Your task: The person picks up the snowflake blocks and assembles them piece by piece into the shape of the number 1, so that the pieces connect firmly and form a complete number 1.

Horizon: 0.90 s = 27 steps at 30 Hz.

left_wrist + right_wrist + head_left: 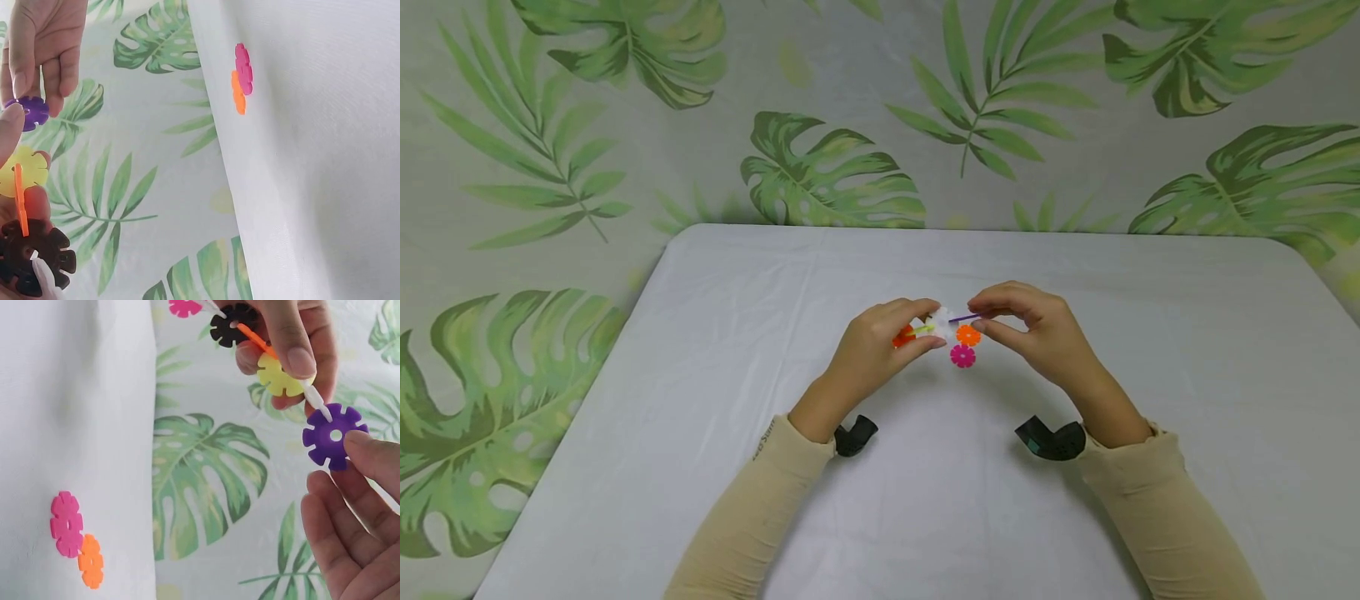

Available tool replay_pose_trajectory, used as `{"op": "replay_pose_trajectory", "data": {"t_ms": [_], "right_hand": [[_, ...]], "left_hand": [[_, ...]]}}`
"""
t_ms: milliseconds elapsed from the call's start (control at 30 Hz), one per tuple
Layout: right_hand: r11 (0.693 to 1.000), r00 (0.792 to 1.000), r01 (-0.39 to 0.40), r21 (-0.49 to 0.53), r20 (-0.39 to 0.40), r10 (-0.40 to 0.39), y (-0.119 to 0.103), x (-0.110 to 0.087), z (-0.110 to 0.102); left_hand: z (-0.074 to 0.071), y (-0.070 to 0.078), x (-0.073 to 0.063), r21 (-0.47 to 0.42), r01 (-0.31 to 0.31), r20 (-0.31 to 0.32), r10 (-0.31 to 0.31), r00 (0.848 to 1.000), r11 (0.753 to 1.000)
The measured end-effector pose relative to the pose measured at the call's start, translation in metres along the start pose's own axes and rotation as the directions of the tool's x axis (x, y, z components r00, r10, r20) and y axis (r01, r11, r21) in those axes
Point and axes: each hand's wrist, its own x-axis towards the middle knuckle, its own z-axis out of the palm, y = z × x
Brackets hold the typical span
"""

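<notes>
My left hand [876, 337] pinches a chain of notched, flower-shaped plastic discs. In the right wrist view the thumb presses on the yellow disc [274, 374]. Behind it along the chain come an orange disc [255, 340] seen edge-on, a black disc [226, 328] and a pink disc [185, 306]. At the near end a white disc [314, 399], also edge-on, meets the notched rim of a purple disc [322, 439]. My right hand [1033, 321] holds that purple disc between thumb and fingers.
A loose pink disc [962, 356] and a loose orange disc [968, 335] lie side by side on the white-covered table [940, 500], below the hands. Behind the table hangs a leaf-patterned cloth [850, 50]. Black wrist-worn devices [1051, 440] jut inward from both sleeves.
</notes>
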Motion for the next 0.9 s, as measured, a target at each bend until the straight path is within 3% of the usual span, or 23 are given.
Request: {"op": "replay_pose_trajectory", "data": {"t_ms": [200, 433, 700, 900], "right_hand": [[0.999, 1.0, 0.0, 0.043, 0.003, 0.0, 0.0013, -0.0003, -0.0003], [0.993, 0.998, -0.059, 0.104, -0.003, 0.06, -0.0001, -0.0018, 0.0014], [0.956, 0.986, -0.161, 0.246, 0.011, 0.163, -0.0029, -0.0027, 0.0059], [0.936, 0.983, -0.177, 0.306, 0.013, 0.182, -0.0014, -0.0028, 0.0082]], "left_hand": [[-0.0013, 0.0024, 0.0006, 0.018, -0.001, 0.009, 0.001, 1.0, 1.0], [-0.0001, 0.0034, 0.0013, 0.048, -0.042, 0.003, 0.042, 0.999, 0.998], [0.0002, 0.0057, 0.0019, 0.016, -0.049, 0.001, 0.049, 0.999, 0.999], [-0.0004, 0.0068, 0.0025, 0.008, -0.054, 0.005, 0.054, 0.999, 0.999]]}}
